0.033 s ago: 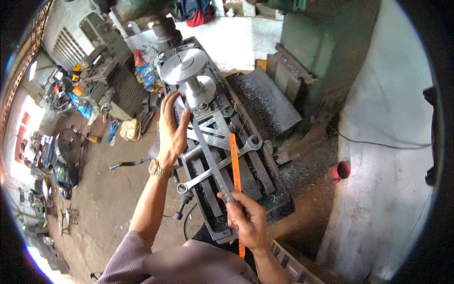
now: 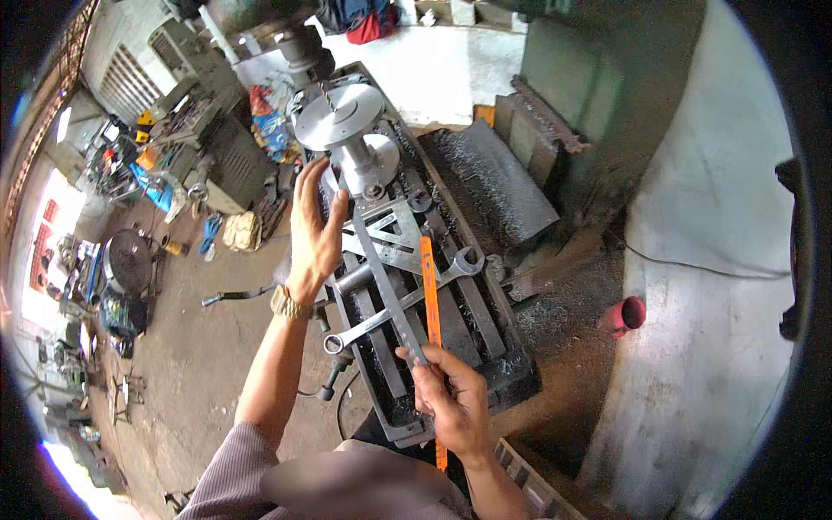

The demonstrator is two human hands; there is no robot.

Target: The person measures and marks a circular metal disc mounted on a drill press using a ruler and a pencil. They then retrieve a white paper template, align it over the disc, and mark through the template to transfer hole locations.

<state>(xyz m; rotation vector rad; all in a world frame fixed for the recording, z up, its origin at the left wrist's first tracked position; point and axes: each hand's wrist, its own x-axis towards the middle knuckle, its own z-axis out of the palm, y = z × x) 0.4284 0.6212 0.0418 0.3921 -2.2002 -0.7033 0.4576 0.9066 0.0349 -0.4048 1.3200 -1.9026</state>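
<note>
My left hand (image 2: 315, 227) is open, fingers stretched forward, beside a shiny round metal flange piece (image 2: 339, 117) with a broad disc on top. A drill bit (image 2: 327, 97) points down at that disc. My right hand (image 2: 451, 403) is closed around the near end of a long grey flat metal bar (image 2: 383, 282), which slants away toward the flange piece's base. An orange flat strip (image 2: 431, 290) passes at my right hand; whether my fingers hold it too is hidden. Under the bar lie a large wrench (image 2: 394, 308) and a silver triangular frame (image 2: 392, 238) on the slotted machine table (image 2: 501, 381).
Metal shavings cover a dark sheet (image 2: 494, 178) beyond the table's right side. Farther right, a red tube (image 2: 626, 316) stands by a pale surface. A black-gripped lever (image 2: 238, 296) sticks out left of the table. Machines and a round dark fan-like object (image 2: 127, 262) stand at left.
The whole view has shifted slightly. Both hands keep their places and the bar stays in my right hand.
</note>
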